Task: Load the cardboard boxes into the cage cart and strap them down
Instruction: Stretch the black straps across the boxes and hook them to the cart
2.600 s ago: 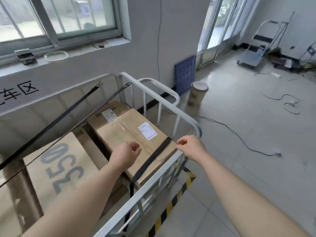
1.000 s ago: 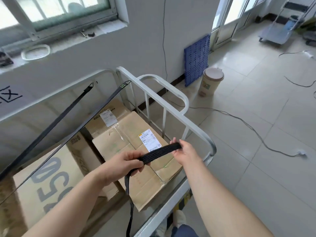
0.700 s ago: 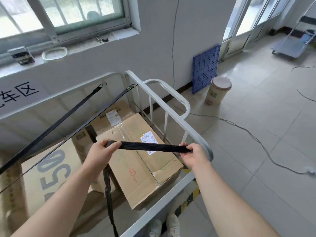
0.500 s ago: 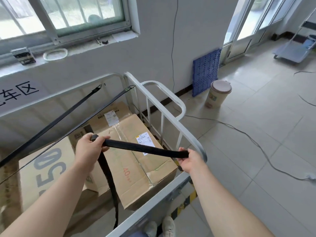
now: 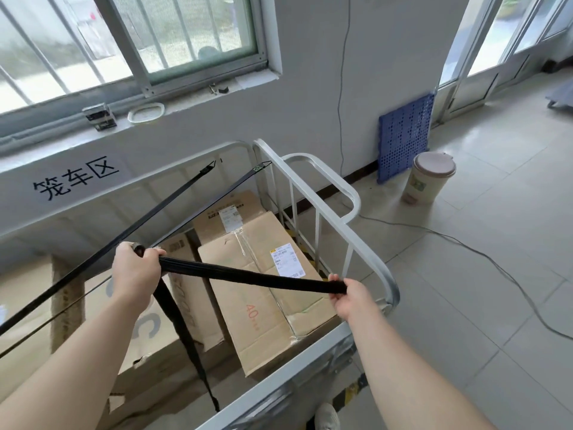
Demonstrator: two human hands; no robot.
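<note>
Brown cardboard boxes (image 5: 257, 330) down inside white tubular-steel cage cart (image 5: 341, 234), packed side by side below rail height. Wide black ribbed strap (image 5: 248, 276) stretched across above them, clear of the lids. Left hand (image 5: 136, 271) wrapped round the strap at its bend, fingers curled over, tail dropping from there toward the near rail. Right hand (image 5: 350, 297) clamped on the free end, just beside the rail's corner; cannot tell whether holding a hook or bare webbing, end hidden inside the fist.

Judged as mid-strapping: loading done, this strap not yet fastened.

Could let go at the right hand under tension and whip back toward the left wrist. Could twist along the run if turned while hooking on, putting an edge rather than the flat face against cardboard. Could end up bridging rail to rail over the boxes without pressing on them, leaving the near box, the one with the white shipping label (image 5: 285, 259), free to shift. Could cross or tangle with the two thin black straps (image 5: 173, 197) strung diagonally from the far corner. Worth keeping tension even and face flat.
</note>
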